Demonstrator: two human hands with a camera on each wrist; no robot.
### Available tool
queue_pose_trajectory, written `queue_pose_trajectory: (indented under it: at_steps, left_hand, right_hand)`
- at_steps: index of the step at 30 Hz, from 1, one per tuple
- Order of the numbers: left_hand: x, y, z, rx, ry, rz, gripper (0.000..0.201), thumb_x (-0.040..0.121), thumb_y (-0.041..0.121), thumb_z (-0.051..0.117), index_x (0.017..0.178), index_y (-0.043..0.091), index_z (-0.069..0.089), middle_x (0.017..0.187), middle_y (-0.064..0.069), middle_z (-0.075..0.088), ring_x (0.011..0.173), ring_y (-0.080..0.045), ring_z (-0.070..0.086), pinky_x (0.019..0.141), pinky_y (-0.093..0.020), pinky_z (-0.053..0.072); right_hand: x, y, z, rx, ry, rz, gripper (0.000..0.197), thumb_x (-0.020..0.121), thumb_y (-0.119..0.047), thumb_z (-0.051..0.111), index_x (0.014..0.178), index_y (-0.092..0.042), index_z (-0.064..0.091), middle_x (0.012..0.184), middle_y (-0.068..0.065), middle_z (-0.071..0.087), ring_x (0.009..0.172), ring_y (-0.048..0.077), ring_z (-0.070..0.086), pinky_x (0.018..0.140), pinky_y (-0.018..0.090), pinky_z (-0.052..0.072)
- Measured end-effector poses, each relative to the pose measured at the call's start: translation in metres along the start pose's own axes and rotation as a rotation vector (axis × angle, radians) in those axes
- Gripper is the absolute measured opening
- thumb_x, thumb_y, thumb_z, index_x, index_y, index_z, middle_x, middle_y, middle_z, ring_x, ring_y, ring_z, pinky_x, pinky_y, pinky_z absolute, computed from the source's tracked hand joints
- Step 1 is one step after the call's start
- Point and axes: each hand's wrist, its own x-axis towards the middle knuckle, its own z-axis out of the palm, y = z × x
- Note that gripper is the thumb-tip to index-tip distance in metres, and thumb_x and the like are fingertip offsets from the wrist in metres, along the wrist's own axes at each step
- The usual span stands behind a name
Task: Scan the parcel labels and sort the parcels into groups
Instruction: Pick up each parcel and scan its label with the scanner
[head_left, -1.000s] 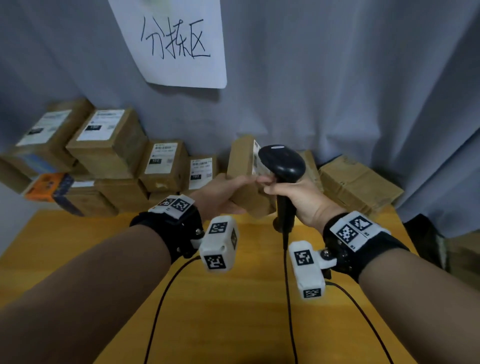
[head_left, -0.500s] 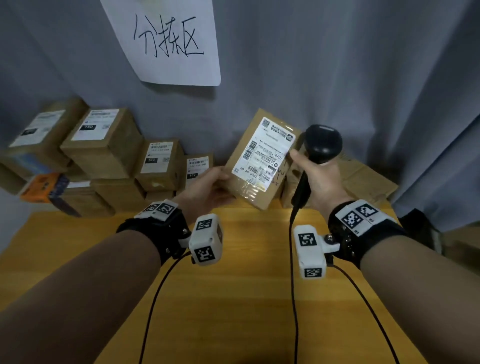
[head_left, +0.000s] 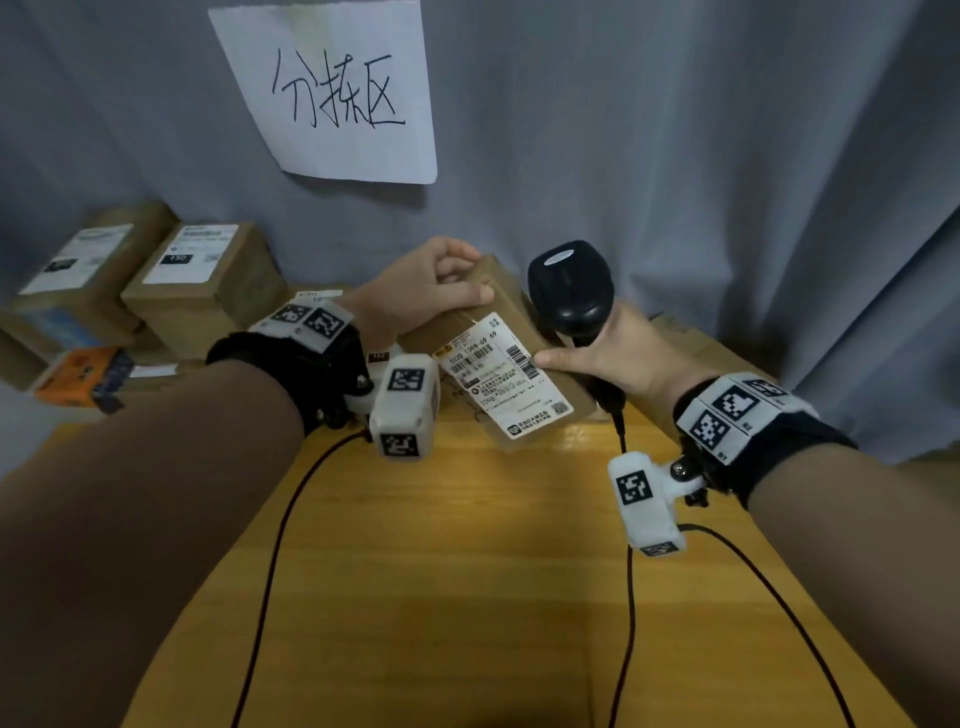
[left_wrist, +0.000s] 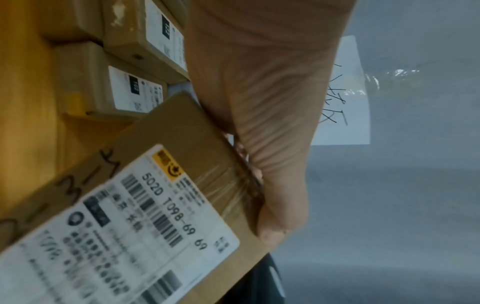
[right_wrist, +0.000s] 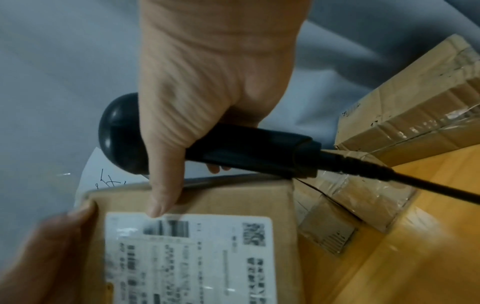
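Note:
A flat brown cardboard parcel (head_left: 511, 364) with a white shipping label (head_left: 501, 384) facing up is held above the back of the wooden table. My left hand (head_left: 431, 291) grips its far edge from above, thumb on the top face; the left wrist view shows the label (left_wrist: 124, 236) close up. My right hand (head_left: 608, 358) holds a black barcode scanner (head_left: 571, 291) upright by its handle, and its thumb (right_wrist: 163, 197) presses the parcel's right edge (right_wrist: 197, 201). The scanner's head (right_wrist: 116, 133) stands above the parcel.
Labelled cardboard parcels (head_left: 202, 280) are stacked at the back left, with an orange box (head_left: 78, 374) below them. More brown parcels (right_wrist: 415, 115) lie at the back right. A handwritten paper sign (head_left: 332, 88) hangs on the grey curtain. Cables (head_left: 628, 597) trail over the table (head_left: 441, 597).
The parcel has been turned from upright with its label facing me to lying nearly flat. My left hand shifted to its far edge, and my right thumb came onto its right edge.

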Motion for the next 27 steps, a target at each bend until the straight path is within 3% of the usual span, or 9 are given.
queue_pose_trajectory:
  at_steps: [5, 7, 10, 12, 15, 18, 21, 24, 27]
  left_hand:
    - [0.007, 0.016, 0.004, 0.157, -0.034, 0.109, 0.035, 0.089, 0.005, 0.065, 0.118, 0.013, 0.047, 0.110, -0.007, 0.061, 0.080, -0.006, 0.062, 0.072, -0.014, 0.052]
    - [0.009, 0.016, 0.009, 0.312, 0.040, 0.179, 0.039, 0.091, 0.015, 0.065, 0.125, 0.010, 0.047, 0.117, -0.002, 0.058, 0.093, -0.003, 0.060, 0.083, -0.011, 0.048]
    - [0.016, 0.003, 0.014, 0.496, 0.159, 0.186, 0.055, 0.091, 0.035, 0.063, 0.137, 0.012, 0.043, 0.136, -0.003, 0.051, 0.125, -0.016, 0.049, 0.106, -0.028, 0.039]
    - [0.015, -0.008, 0.019, 0.499, 0.228, 0.137, 0.068, 0.089, 0.041, 0.064, 0.144, 0.012, 0.036, 0.146, -0.008, 0.041, 0.134, -0.022, 0.040, 0.113, -0.037, 0.033]
    - [0.006, -0.019, 0.027, 0.366, 0.260, 0.003, 0.084, 0.089, 0.048, 0.062, 0.152, 0.013, 0.020, 0.157, -0.008, 0.023, 0.143, -0.021, 0.026, 0.115, -0.037, 0.024]
    - [-0.002, -0.028, 0.029, 0.040, 0.130, -0.136, 0.086, 0.085, 0.059, 0.059, 0.151, 0.017, 0.024, 0.154, -0.004, 0.035, 0.140, -0.022, 0.035, 0.115, -0.046, 0.028]
    - [-0.008, -0.029, 0.029, -0.184, -0.065, -0.157, 0.047, 0.093, 0.051, 0.053, 0.129, 0.021, 0.056, 0.126, 0.004, 0.065, 0.122, -0.015, 0.057, 0.110, -0.046, 0.036]
    - [-0.013, -0.022, 0.029, -0.246, -0.079, -0.138, 0.026, 0.097, 0.040, 0.051, 0.114, 0.024, 0.064, 0.113, 0.006, 0.072, 0.112, -0.014, 0.064, 0.106, -0.041, 0.043]
    - [-0.014, -0.017, 0.031, -0.242, -0.126, -0.126, 0.025, 0.096, 0.033, 0.054, 0.117, 0.022, 0.063, 0.114, 0.003, 0.072, 0.111, -0.015, 0.065, 0.101, -0.037, 0.047]
  right_hand:
    - [-0.005, 0.004, 0.010, -0.019, 0.112, -0.065, 0.060, 0.065, -0.035, 0.088, 0.116, -0.016, 0.062, 0.101, -0.012, 0.069, 0.096, -0.003, 0.064, 0.084, 0.016, 0.052]
    - [-0.004, 0.005, 0.014, 0.011, 0.183, -0.063, 0.059, 0.066, -0.035, 0.088, 0.115, -0.015, 0.063, 0.103, -0.009, 0.070, 0.098, 0.001, 0.065, 0.086, 0.022, 0.052]
    - [-0.001, 0.009, 0.017, 0.145, 0.274, 0.027, 0.052, 0.070, -0.030, 0.086, 0.114, -0.014, 0.063, 0.103, -0.004, 0.072, 0.097, 0.007, 0.068, 0.089, 0.031, 0.055]
    - [-0.001, 0.011, 0.015, 0.290, 0.337, 0.097, 0.055, 0.069, -0.030, 0.087, 0.115, -0.013, 0.063, 0.104, -0.001, 0.073, 0.098, 0.011, 0.070, 0.091, 0.039, 0.056]
    - [-0.004, 0.011, 0.007, 0.514, 0.406, 0.155, 0.050, 0.072, -0.024, 0.085, 0.115, -0.011, 0.064, 0.103, 0.004, 0.075, 0.096, 0.019, 0.072, 0.089, 0.046, 0.057]
    - [-0.009, 0.009, -0.007, 0.713, 0.380, 0.183, 0.037, 0.079, -0.019, 0.080, 0.112, -0.012, 0.067, 0.105, 0.009, 0.075, 0.099, 0.026, 0.072, 0.093, 0.051, 0.054]
    - [-0.013, 0.007, -0.017, 0.749, 0.357, 0.179, 0.032, 0.082, -0.019, 0.076, 0.112, -0.014, 0.067, 0.107, 0.008, 0.075, 0.101, 0.024, 0.071, 0.098, 0.049, 0.051]
    - [-0.017, 0.004, -0.019, 0.759, 0.320, 0.157, 0.032, 0.082, -0.018, 0.075, 0.112, -0.014, 0.066, 0.108, 0.008, 0.074, 0.103, 0.024, 0.071, 0.099, 0.049, 0.051]
    - [-0.019, 0.001, -0.017, 0.750, 0.281, 0.145, 0.036, 0.080, -0.019, 0.076, 0.114, -0.014, 0.066, 0.111, 0.009, 0.073, 0.106, 0.026, 0.069, 0.100, 0.051, 0.049]
